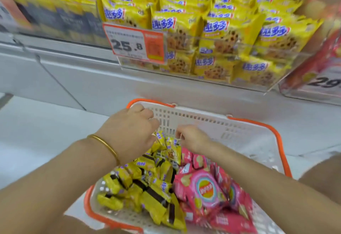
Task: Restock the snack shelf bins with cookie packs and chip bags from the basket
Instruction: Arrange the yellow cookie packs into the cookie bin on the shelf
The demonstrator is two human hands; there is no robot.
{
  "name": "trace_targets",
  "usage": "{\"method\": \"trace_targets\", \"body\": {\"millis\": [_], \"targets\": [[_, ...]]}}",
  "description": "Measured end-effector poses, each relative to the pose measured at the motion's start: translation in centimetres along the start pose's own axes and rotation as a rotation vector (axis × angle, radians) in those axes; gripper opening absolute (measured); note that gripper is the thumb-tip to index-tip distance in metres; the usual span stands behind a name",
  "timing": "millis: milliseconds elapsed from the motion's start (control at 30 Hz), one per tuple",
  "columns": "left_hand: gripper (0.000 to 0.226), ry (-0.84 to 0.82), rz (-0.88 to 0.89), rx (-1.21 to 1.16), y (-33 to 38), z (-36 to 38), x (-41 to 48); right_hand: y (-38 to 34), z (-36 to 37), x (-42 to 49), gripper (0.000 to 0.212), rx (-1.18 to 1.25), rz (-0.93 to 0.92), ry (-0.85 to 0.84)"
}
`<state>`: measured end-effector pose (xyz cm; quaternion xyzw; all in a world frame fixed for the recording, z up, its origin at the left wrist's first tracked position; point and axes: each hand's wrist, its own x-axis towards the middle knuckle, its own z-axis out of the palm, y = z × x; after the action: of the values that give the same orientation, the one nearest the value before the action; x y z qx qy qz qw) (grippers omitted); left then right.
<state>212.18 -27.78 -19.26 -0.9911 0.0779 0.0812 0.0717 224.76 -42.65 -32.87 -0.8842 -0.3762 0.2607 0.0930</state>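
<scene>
The cookie packs (pixel 147 184), yellow, lie heaped in the left half of the basket (pixel 239 134), toward 6 o'clock. Pink chip bags (pixel 204 189) fill its right half. The basket is white with an orange rim, and its near end is cut off by the bottom edge.

At the far end of the heap the left hand (pixel 129 132), with a bangle (pixel 105 144) on the wrist, curls its fingers round one of the cookie packs, which stands raised. The fingertips are hidden under the knuckles. The right hand (pixel 193 139) meets the same clump from 3 o'clock, fingers bent at a pack's top edge. Whether it pinches the pack cannot be told.

Toward 12 and 1 o'clock a clear bin (pixel 221 78) holds more yellow packs, with a price tag (pixel 134 42) on its left front. At 3 o'clock a red bin (pixel 317 78) is cut off and blurred. At 10 o'clock the dark packs (pixel 73 23) are too smeared to identify.
</scene>
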Motion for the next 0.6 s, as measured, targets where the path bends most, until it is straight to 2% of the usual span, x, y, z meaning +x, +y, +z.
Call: {"method": "trace_targets", "body": {"millis": [133,200,300,433,533,600], "targets": [[0.064,-0.092,-0.020,-0.062,0.0,-0.6,0.9,-0.2,6.3,3.4,0.038,-0.374,-0.015,-0.040],[0.054,-0.153,-0.030,0.002,0.1,-0.4,1.3,0.0,8.4,4.3,0.048,-0.456,0.051,-0.058],[0.042,-0.190,-0.013,-0.004,0.3,-0.6,2.2,1.0,10.0,4.7,0.050,-0.479,0.108,-0.070],[0.041,-0.187,-0.042,-0.006,-0.4,-0.2,2.4,1.4,9.4,4.5,0.040,-0.296,0.095,0.013],[0.041,-0.221,-0.068,0.001,-0.7,-0.3,2.6,2.0,6.1,3.9,0.032,0.101,0.136,0.022],[0.041,-0.248,-0.095,-0.018,-1.0,-0.4,2.8,1.8,2.5,2.7,0.027,0.373,0.119,-0.051]]}}
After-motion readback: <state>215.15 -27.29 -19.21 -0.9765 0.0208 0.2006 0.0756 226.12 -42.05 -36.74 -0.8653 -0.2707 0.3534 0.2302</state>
